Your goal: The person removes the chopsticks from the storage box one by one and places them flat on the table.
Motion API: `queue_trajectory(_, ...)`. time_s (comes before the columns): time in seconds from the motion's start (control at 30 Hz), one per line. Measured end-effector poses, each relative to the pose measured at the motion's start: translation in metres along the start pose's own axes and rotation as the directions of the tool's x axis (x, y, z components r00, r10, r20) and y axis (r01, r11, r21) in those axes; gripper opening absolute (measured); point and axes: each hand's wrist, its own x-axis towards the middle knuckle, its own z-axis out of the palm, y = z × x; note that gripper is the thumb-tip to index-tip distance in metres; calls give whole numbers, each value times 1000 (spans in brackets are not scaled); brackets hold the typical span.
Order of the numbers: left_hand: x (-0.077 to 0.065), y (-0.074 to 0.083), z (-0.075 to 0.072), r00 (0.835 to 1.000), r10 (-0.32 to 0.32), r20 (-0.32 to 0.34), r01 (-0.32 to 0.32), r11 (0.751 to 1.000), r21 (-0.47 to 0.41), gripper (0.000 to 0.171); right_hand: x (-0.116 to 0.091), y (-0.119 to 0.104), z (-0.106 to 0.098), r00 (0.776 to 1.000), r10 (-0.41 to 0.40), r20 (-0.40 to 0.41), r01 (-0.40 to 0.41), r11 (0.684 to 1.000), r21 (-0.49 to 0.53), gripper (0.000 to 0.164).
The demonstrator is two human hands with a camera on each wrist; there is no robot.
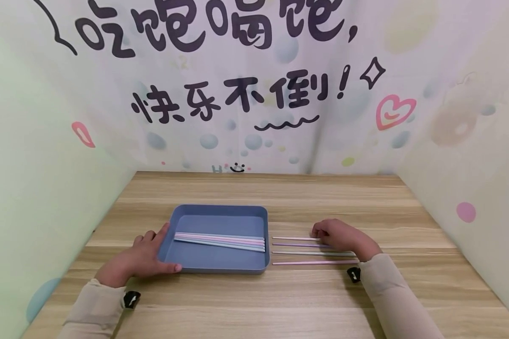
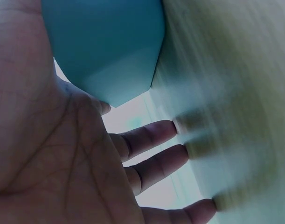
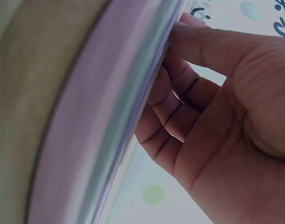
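A blue rectangular tray (image 1: 220,270) lies on the table with several pastel chopsticks (image 1: 220,241) in it. My left hand (image 1: 142,259) rests against the tray's left side, thumb at the front corner; in the left wrist view, straight fingers (image 2: 154,135) touch the table beside the blue wall (image 2: 105,51). Right of the tray lie a whitish chopstick (image 1: 294,238), a purple one (image 1: 297,245), a pale green one (image 1: 301,253) and a pink one (image 1: 309,262), roughly parallel. My right hand (image 1: 339,234) pinches the whitish chopstick with curled fingers, its right part hidden under the hand.
The wood-grain table (image 1: 246,301) is bounded by a printed back curtain (image 1: 246,146) and pale side walls (image 1: 483,165). A small black device (image 1: 131,299) sits at the left cuff, and another black device (image 1: 354,274) at the right cuff.
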Motion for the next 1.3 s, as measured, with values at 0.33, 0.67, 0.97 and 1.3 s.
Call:
queue_trajectory(0.33,0,-1,0,1000,-8,5,8,1000,2,125,5,-7,-4,1000,-21,-22,21,1000,4,25)
queue_trajectory(0.67,1,-2,1,1000,-21,18,21,1000,-1,125,34,-36,-15,998,-46,-32,45,999,-22,22)
queue_trajectory(0.97,1,-1,1,1000,-16,10,16,1000,6,126,62,-66,-18,996,-90,-10,90,996,-12,16)
queue_trajectory(1.3,1,0,-1,1000,-16,7,16,1000,5,126,92,-97,-15,995,-103,13,103,995,9,13)
